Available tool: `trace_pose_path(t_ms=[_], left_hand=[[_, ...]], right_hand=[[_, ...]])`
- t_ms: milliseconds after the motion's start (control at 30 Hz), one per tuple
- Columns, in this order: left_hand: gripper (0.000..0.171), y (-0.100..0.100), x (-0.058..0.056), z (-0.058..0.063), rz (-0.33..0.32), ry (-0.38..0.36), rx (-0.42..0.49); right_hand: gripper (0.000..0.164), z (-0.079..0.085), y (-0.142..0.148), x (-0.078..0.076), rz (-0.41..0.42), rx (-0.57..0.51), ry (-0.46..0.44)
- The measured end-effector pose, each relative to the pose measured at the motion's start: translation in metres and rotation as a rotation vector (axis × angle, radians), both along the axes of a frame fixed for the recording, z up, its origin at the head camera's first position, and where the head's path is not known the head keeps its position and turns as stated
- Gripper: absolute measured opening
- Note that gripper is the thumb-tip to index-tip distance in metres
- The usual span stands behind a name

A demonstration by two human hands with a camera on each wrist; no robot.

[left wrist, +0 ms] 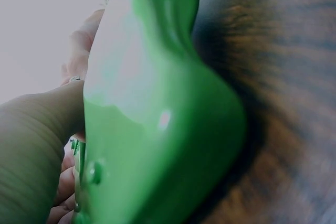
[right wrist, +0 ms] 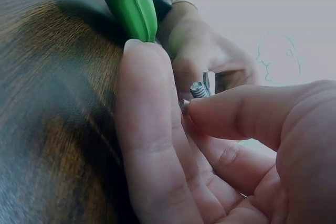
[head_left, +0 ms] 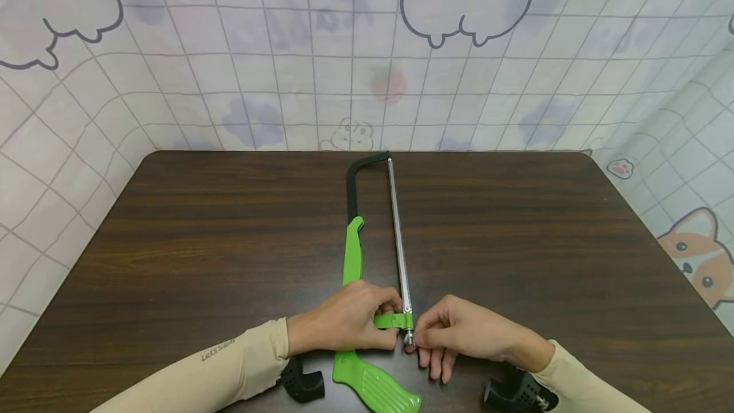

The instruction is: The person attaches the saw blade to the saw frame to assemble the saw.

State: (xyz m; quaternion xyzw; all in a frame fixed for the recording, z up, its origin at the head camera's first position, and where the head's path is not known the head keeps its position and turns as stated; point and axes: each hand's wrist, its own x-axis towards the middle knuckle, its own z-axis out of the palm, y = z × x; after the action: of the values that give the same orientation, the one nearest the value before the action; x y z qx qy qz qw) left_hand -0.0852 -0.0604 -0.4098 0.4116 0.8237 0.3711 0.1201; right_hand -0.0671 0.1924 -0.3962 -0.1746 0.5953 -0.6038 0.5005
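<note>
From here I see the left hand point(head_left: 348, 317) grip the green-and-black, long-framed hacksaw point(head_left: 352, 253); the right hand point(head_left: 461, 334) pinches its small silver metal fastener point(head_left: 409, 338).

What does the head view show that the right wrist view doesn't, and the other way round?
Only the head view: the saw's black front frame, the whole silver bar, and lettering on the left sleeve.
Only the right wrist view: clear threads on a screw.
Both: the left hand, the right hand, the green handle and the brown tabletop.
</note>
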Motion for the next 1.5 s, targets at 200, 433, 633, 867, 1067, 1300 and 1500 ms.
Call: trace_pose_path(t_ms=[200, 433, 633, 867, 1067, 1300, 1500], left_hand=[[0.024, 0.0001, -0.0004, -0.0008, 0.004, 0.014, 0.004], [0.023, 0.0002, -0.0004, -0.0005, 0.007, 0.018, 0.002], [0.023, 0.0003, -0.0003, 0.0005, 0.006, 0.018, -0.003], [0.023, 0.0009, -0.0003, 0.0021, 0.008, 0.019, -0.011], [0.023, 0.0009, -0.0002, 0.0027, 0.009, 0.013, -0.011], [0.022, 0.0007, -0.0005, 0.0023, 0.005, 0.000, -0.010], [0.023, 0.0009, -0.0005, 0.0022, 0.003, -0.008, -0.012]], right_hand=[[0.036, -0.0001, -0.0013, 0.0010, -0.001, 0.037, 0.039], [0.033, -0.0010, -0.0022, 0.0018, -0.009, 0.065, 0.064], [0.032, -0.0007, -0.0016, 0.0014, -0.003, 0.059, 0.071], [0.028, 0.0002, 0.0000, 0.0004, 0.015, 0.027, 0.084], [0.037, 0.0009, -0.0008, 0.0007, 0.009, 0.044, 0.091], [0.039, 0.0032, -0.0016, 0.0010, -0.003, 0.035, 0.076], [0.041, 0.0035, -0.0016, 0.0007, -0.006, 0.002, 0.030]])
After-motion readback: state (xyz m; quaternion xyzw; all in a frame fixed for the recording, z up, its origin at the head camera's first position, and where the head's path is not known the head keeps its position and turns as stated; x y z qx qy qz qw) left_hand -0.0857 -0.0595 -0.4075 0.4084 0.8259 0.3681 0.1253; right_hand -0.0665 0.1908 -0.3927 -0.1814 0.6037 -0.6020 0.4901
